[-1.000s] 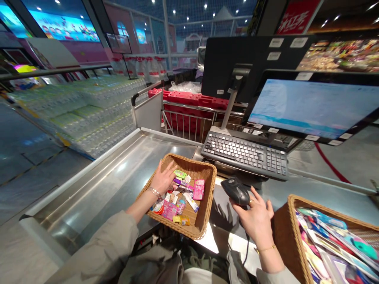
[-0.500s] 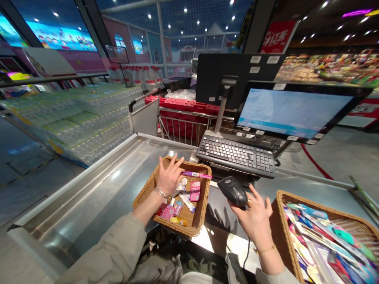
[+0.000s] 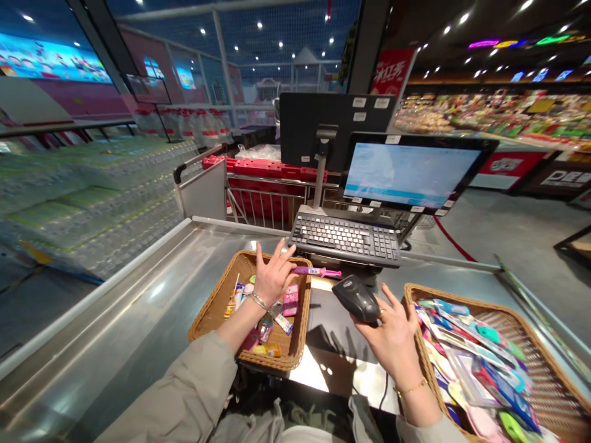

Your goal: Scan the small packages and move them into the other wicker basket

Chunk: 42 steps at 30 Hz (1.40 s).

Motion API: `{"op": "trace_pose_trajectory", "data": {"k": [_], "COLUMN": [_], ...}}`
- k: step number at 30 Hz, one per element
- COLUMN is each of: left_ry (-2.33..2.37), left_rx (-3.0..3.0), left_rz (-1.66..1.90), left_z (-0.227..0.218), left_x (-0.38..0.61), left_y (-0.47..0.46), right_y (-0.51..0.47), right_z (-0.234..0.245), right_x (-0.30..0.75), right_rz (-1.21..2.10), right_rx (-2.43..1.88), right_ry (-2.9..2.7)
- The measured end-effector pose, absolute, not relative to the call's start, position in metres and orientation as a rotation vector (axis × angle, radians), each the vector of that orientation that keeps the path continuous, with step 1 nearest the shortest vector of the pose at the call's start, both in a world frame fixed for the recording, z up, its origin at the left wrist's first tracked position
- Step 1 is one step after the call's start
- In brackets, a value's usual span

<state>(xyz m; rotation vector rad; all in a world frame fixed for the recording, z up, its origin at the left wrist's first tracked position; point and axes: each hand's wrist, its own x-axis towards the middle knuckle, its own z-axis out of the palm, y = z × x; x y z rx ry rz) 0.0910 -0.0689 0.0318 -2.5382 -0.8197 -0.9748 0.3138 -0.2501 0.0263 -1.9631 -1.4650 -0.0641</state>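
My left hand (image 3: pixel 272 277) hovers above a wicker basket (image 3: pixel 217 304) of small colourful packets. Its thumb and fingers pinch a slim purple-and-pink stick-shaped item (image 3: pixel 316 271) that points right, while the other fingers spread upward. My right hand (image 3: pixel 392 332) grips a black handheld barcode scanner (image 3: pixel 356 297) over the dark patch of counter between the two baskets. The scanner's head points left, toward the stick-shaped item.
A second wicker basket (image 3: pixel 415 290) at right is full of flat packaged items. Behind the baskets sit a keyboard (image 3: pixel 346 237), a tilted touchscreen (image 3: pixel 410 175) and a black monitor back (image 3: pixel 332 120). A steel counter (image 3: pixel 138 307) runs to the left; a cart with red crates (image 3: pixel 272 169) stands behind.
My left hand has lifted the purple stick out of the basket and carried it right, toward the scanner. The right hand stays on the scanner. The view has swung to the right.
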Motion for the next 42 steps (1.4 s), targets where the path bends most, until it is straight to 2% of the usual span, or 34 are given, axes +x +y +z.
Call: {"op": "trace_pose_trajectory", "data": {"k": [18,42], "left_ry": [-0.639,-0.601], "left_rx": [-2.655,-2.689], "left_rz": [-0.996,-1.014], "left_z": [0.028,0.027], "left_x": [0.141,0.154], "left_y": [-0.07,-0.072], "right_y": [-0.271,-0.282], "right_z": [0.027,0.029], "right_x": [0.327,0.329], "right_rz": [-0.104,-0.114], "right_rx": [-2.052,-2.057], "right_ry": [-1.414,-1.409]}}
